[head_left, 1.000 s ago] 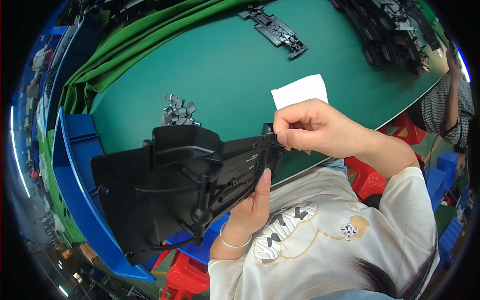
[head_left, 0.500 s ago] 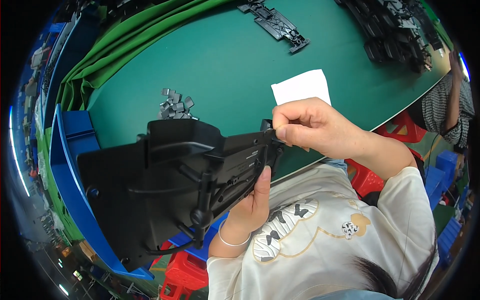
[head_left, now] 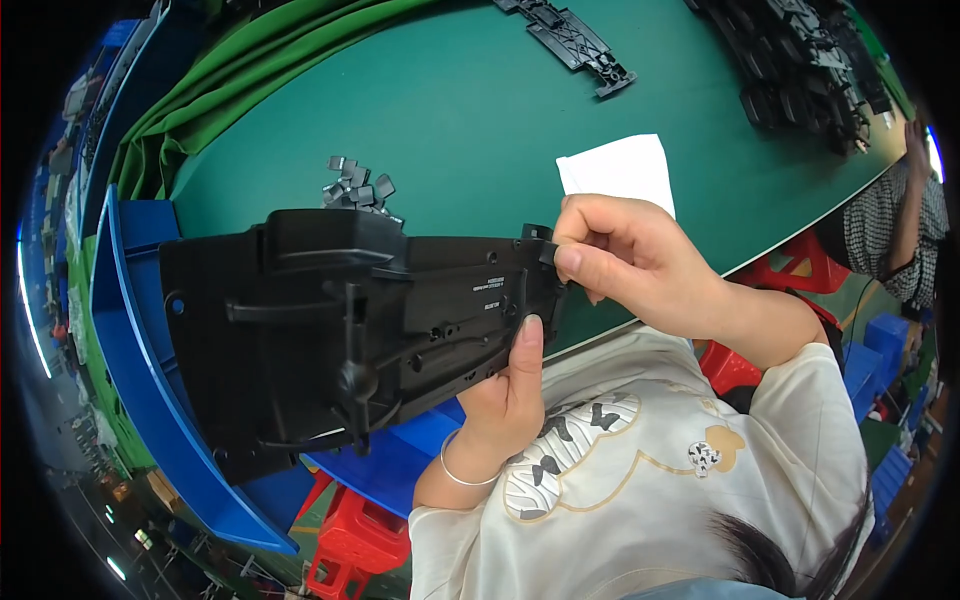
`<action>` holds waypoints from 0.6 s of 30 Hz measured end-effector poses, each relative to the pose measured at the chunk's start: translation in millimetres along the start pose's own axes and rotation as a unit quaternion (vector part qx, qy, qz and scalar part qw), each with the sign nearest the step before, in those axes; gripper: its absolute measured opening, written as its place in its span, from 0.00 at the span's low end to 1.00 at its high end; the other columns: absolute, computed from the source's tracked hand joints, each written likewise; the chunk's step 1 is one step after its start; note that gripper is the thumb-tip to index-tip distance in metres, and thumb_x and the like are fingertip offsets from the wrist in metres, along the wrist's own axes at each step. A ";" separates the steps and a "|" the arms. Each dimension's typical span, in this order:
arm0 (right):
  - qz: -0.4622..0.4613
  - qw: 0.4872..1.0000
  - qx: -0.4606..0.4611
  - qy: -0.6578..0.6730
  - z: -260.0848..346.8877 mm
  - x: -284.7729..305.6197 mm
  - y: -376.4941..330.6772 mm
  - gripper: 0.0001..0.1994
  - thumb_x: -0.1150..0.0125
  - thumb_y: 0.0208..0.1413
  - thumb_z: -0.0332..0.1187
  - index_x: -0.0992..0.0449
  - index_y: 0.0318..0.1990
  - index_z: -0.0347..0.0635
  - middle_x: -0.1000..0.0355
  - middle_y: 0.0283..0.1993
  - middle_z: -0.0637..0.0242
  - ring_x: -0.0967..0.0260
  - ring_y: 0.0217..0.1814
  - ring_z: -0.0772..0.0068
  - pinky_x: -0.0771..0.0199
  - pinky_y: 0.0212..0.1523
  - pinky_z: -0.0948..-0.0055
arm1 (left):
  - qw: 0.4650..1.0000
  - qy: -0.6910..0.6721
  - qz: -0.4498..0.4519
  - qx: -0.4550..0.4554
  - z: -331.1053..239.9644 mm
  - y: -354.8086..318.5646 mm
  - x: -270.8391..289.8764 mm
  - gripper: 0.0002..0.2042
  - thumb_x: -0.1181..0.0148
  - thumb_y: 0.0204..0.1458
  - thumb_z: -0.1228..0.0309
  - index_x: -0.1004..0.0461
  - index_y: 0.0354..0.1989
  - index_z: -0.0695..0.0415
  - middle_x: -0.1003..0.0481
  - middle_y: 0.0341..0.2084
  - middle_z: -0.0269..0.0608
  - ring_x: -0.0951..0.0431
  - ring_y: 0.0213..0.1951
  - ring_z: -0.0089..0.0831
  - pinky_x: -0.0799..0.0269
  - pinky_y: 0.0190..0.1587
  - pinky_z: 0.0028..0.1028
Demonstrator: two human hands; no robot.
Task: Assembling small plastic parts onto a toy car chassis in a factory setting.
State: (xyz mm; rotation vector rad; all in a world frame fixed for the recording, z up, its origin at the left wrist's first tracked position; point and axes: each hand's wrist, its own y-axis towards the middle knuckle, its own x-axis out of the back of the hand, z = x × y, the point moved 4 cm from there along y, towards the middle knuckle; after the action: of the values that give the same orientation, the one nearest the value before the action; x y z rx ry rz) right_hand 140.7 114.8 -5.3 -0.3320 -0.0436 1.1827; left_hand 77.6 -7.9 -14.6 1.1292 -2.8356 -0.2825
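A long black plastic model-car chassis [head_left: 450,300] is held up over the table's near edge, its flat face with moulded ribs, holes and an axle-like bar toward me. My left hand [head_left: 508,390] grips its lower edge, thumb on the face and the other fingers hidden behind. At the chassis's right end, my right hand [head_left: 635,255] pinches a small black plastic piece [head_left: 547,254] between thumb and forefinger. Whether that piece is loose or part of the chassis, I cannot tell. Behind the chassis lies a pile of small dark blocks [head_left: 355,185] on the green table [head_left: 460,130].
A white paper sheet [head_left: 625,170] lies beyond my right hand. Another black chassis [head_left: 575,45] rests farther back, with stacked black parts [head_left: 800,60] at the far right. A blue tray [head_left: 140,350] stands left, red stools [head_left: 365,540] below. A person's arm [head_left: 912,200] shows at right.
The chassis has tipped, its left end rising and its face turning more toward me. Both hands keep their hold at the right end. The view has shifted slightly.
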 end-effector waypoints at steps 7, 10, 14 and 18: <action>-0.028 0.999 0.010 0.010 -1.6 -3.1 2.0 0.07 0.57 0.53 0.30 0.37 0.25 0.38 0.42 0.23 0.74 0.47 0.23 0.89 0.43 0.21 0.89 | 0.999 0.036 0.012 0.001 -7.9 0.7 -1.6 0.09 0.54 0.48 0.78 0.33 0.37 0.68 0.31 0.33 0.45 0.31 0.34 0.30 0.37 0.37 0.24; -0.029 1.000 0.005 0.008 -3.3 -4.5 3.1 0.07 0.57 0.53 0.29 0.37 0.25 0.39 0.43 0.23 0.74 0.47 0.23 0.89 0.43 0.21 0.89 | 0.993 0.107 0.039 -0.010 -9.4 0.3 1.3 0.08 0.54 0.49 0.77 0.32 0.36 0.67 0.30 0.30 0.46 0.30 0.32 0.31 0.36 0.35 0.24; -0.031 0.999 0.007 0.012 -7.3 -4.2 2.8 0.07 0.57 0.53 0.29 0.38 0.24 0.39 0.44 0.23 0.74 0.48 0.22 0.88 0.44 0.21 0.88 | 0.995 0.096 0.022 0.007 -12.4 0.8 -0.3 0.08 0.54 0.49 0.76 0.31 0.34 0.66 0.29 0.27 0.47 0.29 0.29 0.33 0.36 0.33 0.25; -0.038 0.999 0.015 0.030 -8.9 -5.4 3.7 0.08 0.56 0.52 0.29 0.38 0.23 0.38 0.44 0.21 0.76 0.49 0.22 0.89 0.46 0.20 0.88 | 0.985 0.159 0.066 0.021 -11.7 0.0 4.6 0.07 0.52 0.48 0.77 0.33 0.34 0.67 0.30 0.27 0.44 0.31 0.29 0.30 0.36 0.33 0.23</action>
State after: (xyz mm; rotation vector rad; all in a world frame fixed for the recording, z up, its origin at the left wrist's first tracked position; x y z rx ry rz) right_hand 137.1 109.1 -14.0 -0.3363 0.0134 1.0957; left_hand 75.8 -12.8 -3.1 0.8941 -2.6256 -0.0284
